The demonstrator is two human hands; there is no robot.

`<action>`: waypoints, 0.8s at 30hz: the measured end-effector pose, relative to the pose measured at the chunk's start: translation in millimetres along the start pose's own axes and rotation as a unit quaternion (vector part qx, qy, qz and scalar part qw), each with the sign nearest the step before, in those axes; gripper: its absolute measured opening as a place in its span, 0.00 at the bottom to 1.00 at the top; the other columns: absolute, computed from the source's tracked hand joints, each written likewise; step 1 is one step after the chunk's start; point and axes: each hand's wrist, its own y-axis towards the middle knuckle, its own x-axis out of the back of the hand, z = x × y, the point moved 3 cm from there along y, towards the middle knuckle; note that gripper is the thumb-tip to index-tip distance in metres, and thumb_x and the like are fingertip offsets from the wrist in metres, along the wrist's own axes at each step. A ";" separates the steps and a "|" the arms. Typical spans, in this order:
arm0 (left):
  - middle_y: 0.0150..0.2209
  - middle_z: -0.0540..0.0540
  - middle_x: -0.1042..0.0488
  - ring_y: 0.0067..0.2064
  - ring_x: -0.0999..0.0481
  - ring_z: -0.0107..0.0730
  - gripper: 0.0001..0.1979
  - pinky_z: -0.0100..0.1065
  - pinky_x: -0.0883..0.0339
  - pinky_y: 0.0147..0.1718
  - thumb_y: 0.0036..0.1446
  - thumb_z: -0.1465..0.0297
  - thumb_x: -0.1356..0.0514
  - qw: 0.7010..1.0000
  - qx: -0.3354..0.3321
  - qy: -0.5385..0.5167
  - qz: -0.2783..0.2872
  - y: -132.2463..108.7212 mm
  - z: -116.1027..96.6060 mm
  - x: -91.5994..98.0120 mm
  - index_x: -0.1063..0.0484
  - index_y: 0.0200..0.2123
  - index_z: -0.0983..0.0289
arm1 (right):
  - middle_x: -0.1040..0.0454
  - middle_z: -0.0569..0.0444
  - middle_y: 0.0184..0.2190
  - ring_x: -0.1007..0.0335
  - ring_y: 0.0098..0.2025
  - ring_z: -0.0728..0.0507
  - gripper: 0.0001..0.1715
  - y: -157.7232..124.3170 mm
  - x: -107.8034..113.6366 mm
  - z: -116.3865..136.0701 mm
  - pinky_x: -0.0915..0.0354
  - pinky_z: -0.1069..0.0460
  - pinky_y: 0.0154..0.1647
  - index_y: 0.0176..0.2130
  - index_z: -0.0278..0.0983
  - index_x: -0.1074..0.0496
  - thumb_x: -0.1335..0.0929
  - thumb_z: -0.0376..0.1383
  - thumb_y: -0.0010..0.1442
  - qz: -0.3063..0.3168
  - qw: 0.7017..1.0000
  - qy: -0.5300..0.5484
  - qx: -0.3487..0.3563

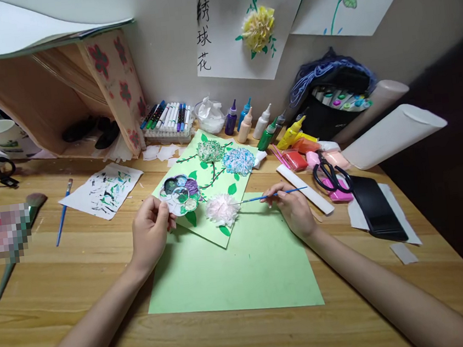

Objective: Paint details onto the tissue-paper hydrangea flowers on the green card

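My left hand (151,230) grips a flower-shaped paint palette (181,194), its wells holding dark, purple, green and whitish paint. Between the fingers of my right hand (292,209) is a thin blue paintbrush (273,195), its tip at the pale pink ruffled flower (222,210). That flower sits on a light green card (204,232) with painted stems and leaves. Two more textured flowers are on the card, a green-white one (209,151) and a blue one (238,161). The palette covers part of the card's left side. Beneath lies a larger green sheet (243,282).
Several paint bottles (262,121) and a marker rack (167,120) line the wall. Right are scissors (331,177), a black phone-like slab (378,208) and a white tube (393,135). Left are a paint-smeared paper (107,192), a blue brush (64,213) and a large brush (23,234).
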 end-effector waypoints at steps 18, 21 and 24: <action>0.18 0.45 0.36 0.18 0.35 0.24 0.13 0.26 0.42 0.18 0.60 0.68 0.46 1.000 0.001 0.001 -0.007 1.4 0.7 -0.8 0.41 0.23 0.61 | 0.26 0.55 0.30 0.30 0.33 0.47 0.09 1.2 1.4 -0.6 0.37 0.52 0.34 0.33 0.39 0.27 0.36 0.37 0.59 0.005 1.000 0.017 -0.014; 0.18 0.46 0.35 0.19 0.35 0.24 0.13 0.26 0.42 0.18 0.60 0.68 0.46 1.000 0.000 -0.001 -0.009 1.2 0.5 0.0 0.41 0.23 0.61 | 0.25 0.54 0.31 0.30 0.35 0.46 0.09 -2.7 1.1 -0.1 0.38 0.51 0.35 0.34 0.39 0.27 0.37 0.38 0.61 0.027 0.999 -0.007 0.016; 0.18 0.46 0.35 0.19 0.35 0.24 0.13 0.26 0.42 0.18 0.60 0.68 0.46 1.000 -0.004 -0.007 -0.013 1.4 1.2 1.0 0.41 0.22 0.61 | 0.25 0.53 0.31 0.31 0.35 0.44 0.10 -6.4 0.8 -0.6 0.38 0.49 0.37 0.34 0.39 0.27 0.36 0.39 0.61 0.044 0.997 -0.060 0.030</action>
